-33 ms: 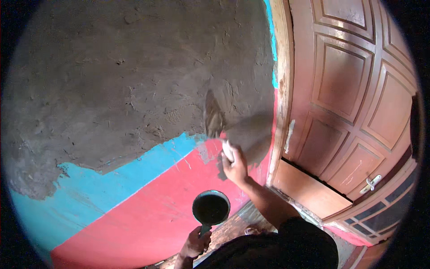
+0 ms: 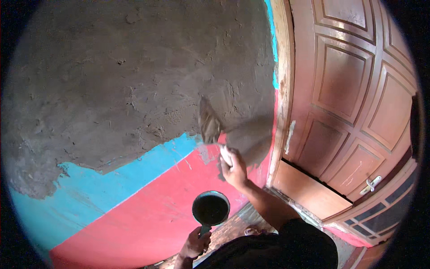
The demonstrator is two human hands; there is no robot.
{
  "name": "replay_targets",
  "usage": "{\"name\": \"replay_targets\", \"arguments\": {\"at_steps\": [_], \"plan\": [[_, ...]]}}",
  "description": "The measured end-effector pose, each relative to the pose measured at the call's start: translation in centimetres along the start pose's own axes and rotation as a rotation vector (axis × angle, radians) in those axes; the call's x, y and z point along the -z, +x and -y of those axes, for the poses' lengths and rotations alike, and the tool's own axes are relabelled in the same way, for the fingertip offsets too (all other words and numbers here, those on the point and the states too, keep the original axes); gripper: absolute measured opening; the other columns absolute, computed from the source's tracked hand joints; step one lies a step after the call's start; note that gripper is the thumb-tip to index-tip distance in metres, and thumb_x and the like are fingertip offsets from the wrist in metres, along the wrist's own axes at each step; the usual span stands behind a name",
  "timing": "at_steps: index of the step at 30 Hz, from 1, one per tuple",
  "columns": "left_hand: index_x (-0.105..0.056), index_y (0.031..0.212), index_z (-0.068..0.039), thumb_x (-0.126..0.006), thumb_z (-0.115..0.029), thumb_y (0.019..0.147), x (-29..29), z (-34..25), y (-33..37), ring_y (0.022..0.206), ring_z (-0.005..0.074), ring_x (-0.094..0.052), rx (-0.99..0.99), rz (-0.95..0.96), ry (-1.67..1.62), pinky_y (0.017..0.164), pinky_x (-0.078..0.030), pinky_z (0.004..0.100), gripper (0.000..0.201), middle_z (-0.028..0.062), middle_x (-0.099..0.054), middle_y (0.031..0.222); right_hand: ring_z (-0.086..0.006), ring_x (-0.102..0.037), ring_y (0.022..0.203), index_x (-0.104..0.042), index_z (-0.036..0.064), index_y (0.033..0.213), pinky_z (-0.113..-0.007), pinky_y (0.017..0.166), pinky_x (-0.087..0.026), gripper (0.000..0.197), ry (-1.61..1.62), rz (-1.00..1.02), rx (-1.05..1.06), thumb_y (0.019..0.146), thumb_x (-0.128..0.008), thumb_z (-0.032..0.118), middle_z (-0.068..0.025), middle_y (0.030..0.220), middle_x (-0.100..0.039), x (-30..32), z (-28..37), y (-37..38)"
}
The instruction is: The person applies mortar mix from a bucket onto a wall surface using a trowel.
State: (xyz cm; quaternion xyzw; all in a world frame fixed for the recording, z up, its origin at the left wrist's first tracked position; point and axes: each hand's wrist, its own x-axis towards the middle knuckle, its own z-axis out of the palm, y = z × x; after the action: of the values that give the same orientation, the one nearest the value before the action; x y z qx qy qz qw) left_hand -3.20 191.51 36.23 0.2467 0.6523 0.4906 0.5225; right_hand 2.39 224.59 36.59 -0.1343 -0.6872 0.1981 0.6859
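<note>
My right hand [image 2: 235, 170] is closed around the pale handle of a trowel [image 2: 209, 123]. The mortar-smeared blade points up and lies at the wall, where wet grey-brown plaster [image 2: 134, 71] meets the painted part; whether its whole face touches cannot be told. Lower down, my left hand [image 2: 195, 242] grips the short handle of a round dipper [image 2: 211, 193]. Dark mortar shows inside the dipper, which is held apart from the wall. A darker patch of plaster [image 2: 253, 136] lies to the right of the trowel, over the red paint.
Below the plaster, the wall carries a turquoise band [image 2: 130, 159] and red paint [image 2: 143, 215]. On the right stand a wooden door frame [image 2: 281, 89] and a brown panelled door [image 2: 342, 80] with a metal handle [image 2: 371, 184]. A foot [image 2: 251, 231] shows on the floor below.
The trowel and my right hand have moved slightly down and to the left along the wall. My left hand and the dipper are almost unmoved.
</note>
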Motion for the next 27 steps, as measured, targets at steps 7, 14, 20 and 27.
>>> {"name": "replay_targets", "arguments": {"at_steps": [7, 14, 20, 27], "plan": [[-0.055, 0.122, 0.000, -0.061, -0.023, 0.103, 0.3, -0.6, -0.4, 0.050, 0.0088, -0.048, 0.060, -0.015, 0.042, 0.044, -0.037, 0.0262, 0.030, 0.0015, -0.054, 0.068, -0.0309, -0.068, 0.111, -0.057, -0.0048, 0.129, -0.039, 0.094, -0.054, 0.044, 0.040, -0.009, -0.161, 0.088, -0.072, -0.003, -0.0226, 0.119, -0.067, 3.3, 3.0, -2.2], [-0.055, 0.119, 0.000, -0.061, -0.024, 0.103, 0.7, 0.4, -0.8, 0.048, 0.0090, -0.047, 0.054, -0.008, 0.003, 0.043, -0.037, 0.0266, 0.029, 0.0008, -0.054, 0.068, -0.0360, -0.066, 0.100, -0.056, -0.0001, 0.132, -0.042, 0.083, -0.054, 0.047, -0.064, -0.097, -0.254, 0.088, -0.071, 0.003, -0.0222, 0.114, -0.064, 0.0, -0.1, -2.3], [-0.056, 0.115, -0.002, -0.062, -0.026, 0.103, 0.7, 0.8, -1.3, 0.049, 0.0088, -0.048, 0.065, -0.012, 0.051, 0.043, -0.037, 0.0264, 0.027, 0.0005, -0.055, 0.068, -0.0352, -0.066, 0.105, -0.056, -0.0034, 0.129, -0.041, 0.089, -0.055, 0.047, 0.051, 0.079, -0.113, 0.085, -0.072, -0.004, -0.0215, 0.116, -0.065, -2.0, 5.4, -3.4], [-0.057, 0.107, -0.005, -0.065, -0.028, 0.100, 1.3, 1.1, -1.7, 0.051, 0.0088, -0.050, 0.052, -0.040, 0.098, 0.045, -0.039, 0.0271, 0.026, 0.0002, -0.055, 0.068, -0.0288, -0.067, 0.100, -0.058, -0.0030, 0.128, -0.038, 0.087, -0.053, 0.045, 0.166, 0.293, -0.212, 0.087, -0.074, 0.005, -0.0190, 0.111, -0.065, 8.3, 8.4, -1.3]]}}
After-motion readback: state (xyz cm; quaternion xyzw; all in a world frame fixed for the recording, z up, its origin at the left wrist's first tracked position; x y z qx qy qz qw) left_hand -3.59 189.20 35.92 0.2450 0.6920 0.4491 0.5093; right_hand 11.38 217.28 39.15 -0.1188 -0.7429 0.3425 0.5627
